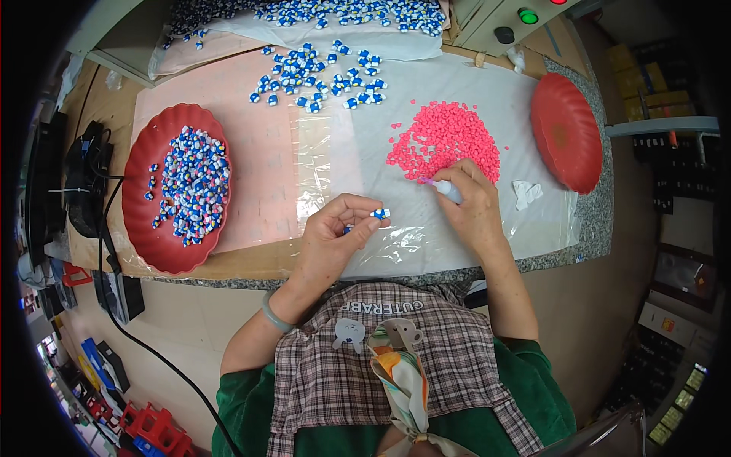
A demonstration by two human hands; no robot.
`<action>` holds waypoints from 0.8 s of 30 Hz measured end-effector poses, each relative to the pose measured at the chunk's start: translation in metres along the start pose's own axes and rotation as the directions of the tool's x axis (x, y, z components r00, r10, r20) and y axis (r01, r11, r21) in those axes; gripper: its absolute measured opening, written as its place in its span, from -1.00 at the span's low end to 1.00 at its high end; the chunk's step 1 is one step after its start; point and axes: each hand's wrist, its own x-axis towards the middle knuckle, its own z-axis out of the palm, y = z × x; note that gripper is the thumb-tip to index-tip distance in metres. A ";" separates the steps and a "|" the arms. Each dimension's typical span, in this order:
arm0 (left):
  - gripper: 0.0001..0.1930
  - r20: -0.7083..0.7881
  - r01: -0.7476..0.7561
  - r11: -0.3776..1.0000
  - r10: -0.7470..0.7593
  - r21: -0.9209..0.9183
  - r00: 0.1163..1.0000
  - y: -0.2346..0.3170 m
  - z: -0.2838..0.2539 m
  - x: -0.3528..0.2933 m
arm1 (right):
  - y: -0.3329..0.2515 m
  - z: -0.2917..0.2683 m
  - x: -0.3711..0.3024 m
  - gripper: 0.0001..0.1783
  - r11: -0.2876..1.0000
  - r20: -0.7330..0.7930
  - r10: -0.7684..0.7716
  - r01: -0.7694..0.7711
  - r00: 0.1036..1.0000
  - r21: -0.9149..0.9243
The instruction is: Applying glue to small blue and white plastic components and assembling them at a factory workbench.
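Blue-white figurine (pixel 380 214) and bottle (pixel 448 191) are pinched in left and right hands (pixel 335 227) (pixel 476 209), red dishes (pixel 143 217) (pixel 567 133) flanking pink pieces (pixel 457 133).

To the right of the right hand's fingers (pixel 477 174), a crumpled white scrap (pixel 526 194) is lying near, while well beyond them a black knob (pixel 504 35) and a green button (pixel 528 16) are sitting on a machine panel (pixel 481 27). Well left of the left hand's fingers (pixel 361 231), a black cable (pixel 156 346) is curving down past red plastic objects (pixel 158 428).
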 end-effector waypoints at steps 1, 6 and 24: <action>-0.81 -0.010 -0.016 1.000 0.016 -0.002 1.000 -0.001 0.000 0.000 | 0.001 -0.001 0.001 -0.77 1.000 0.001 -0.001 0.001 1.000 0.000; -0.81 -0.016 -0.008 1.000 0.008 0.019 1.000 -0.001 0.000 0.000 | -0.003 -0.008 0.006 -0.75 0.999 0.086 -0.024 0.028 0.996 -0.046; -0.80 -0.004 -0.027 0.999 0.028 0.031 1.000 0.000 0.005 0.001 | -0.010 -0.004 -0.011 -0.97 0.304 0.362 0.231 -0.421 0.903 0.855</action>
